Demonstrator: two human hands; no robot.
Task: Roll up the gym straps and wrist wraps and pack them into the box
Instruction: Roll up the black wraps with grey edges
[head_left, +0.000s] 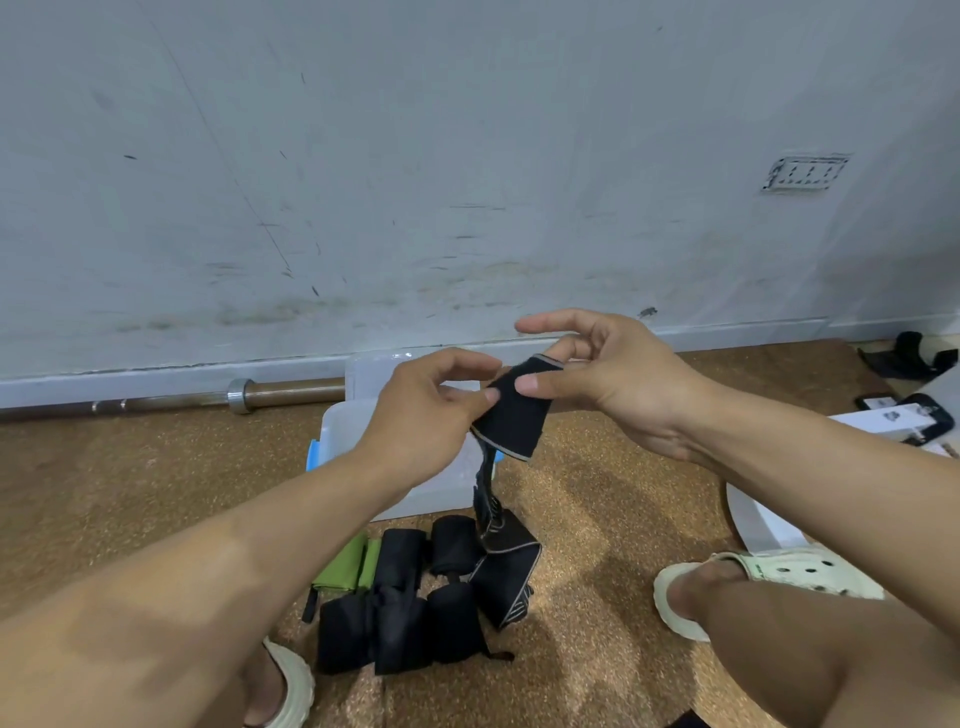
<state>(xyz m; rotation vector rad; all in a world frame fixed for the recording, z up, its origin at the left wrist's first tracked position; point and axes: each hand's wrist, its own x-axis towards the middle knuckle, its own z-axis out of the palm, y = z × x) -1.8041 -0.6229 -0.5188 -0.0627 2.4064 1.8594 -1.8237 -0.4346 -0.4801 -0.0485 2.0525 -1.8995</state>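
Both my hands hold a black wrist wrap (511, 415) with grey edging above the floor. My left hand (426, 410) pinches its left edge between thumb and fingers. My right hand (597, 374) pinches the top end, thumb in front, index finger stretched out. The wrap's long tail hangs down and lies folded on the floor (506, 577). Behind my hands stands a clear plastic box (337, 431) with blue clips. On the floor near me lie several rolled black wraps (410, 597) and a green strap (345, 569).
A barbell (208, 397) lies along the white wall at the left. At the right are a white lid or tray (763, 519), black gear (909, 358) and papers (883, 421). My feet in pale clogs (795, 571) rest on the brown speckled floor.
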